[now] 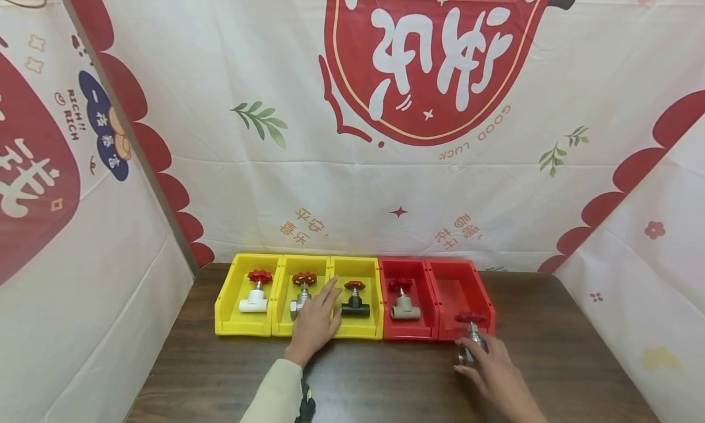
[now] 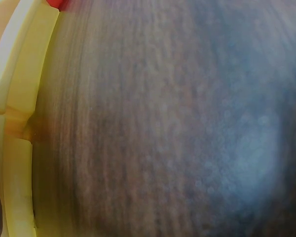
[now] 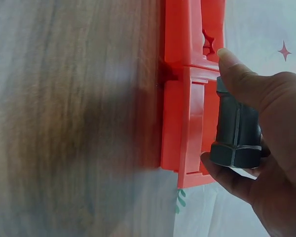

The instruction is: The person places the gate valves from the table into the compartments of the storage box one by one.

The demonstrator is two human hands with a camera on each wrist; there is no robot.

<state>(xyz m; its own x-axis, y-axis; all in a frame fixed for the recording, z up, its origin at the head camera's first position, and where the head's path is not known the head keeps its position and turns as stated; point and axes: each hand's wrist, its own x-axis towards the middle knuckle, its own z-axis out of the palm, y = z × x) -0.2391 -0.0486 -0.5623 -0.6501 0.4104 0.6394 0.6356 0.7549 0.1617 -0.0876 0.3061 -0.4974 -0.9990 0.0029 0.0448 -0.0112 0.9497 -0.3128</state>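
Note:
In the head view, my right hand [image 1: 498, 374] grips a metal gate valve [image 1: 475, 333] with a red handwheel at the front edge of the rightmost red bin [image 1: 447, 282]. The right wrist view shows the valve's hexagonal body [image 3: 238, 129] between thumb and fingers. My left hand [image 1: 315, 326] reaches over the front of the yellow bins with its fingers extended. Its fingers lie between a second metal valve [image 1: 302, 299], partly hidden by the hand, and a black valve [image 1: 355, 306]. Whether they touch either one, I cannot tell.
A white valve [image 1: 254, 300] sits in the leftmost yellow bin [image 1: 232, 288]. A grey-beige valve [image 1: 404, 310] lies in the other red bin [image 1: 410, 334]. The bins stand side by side along the back of the brown wooden table [image 1: 385, 380], before a printed cloth [image 1: 275, 196].

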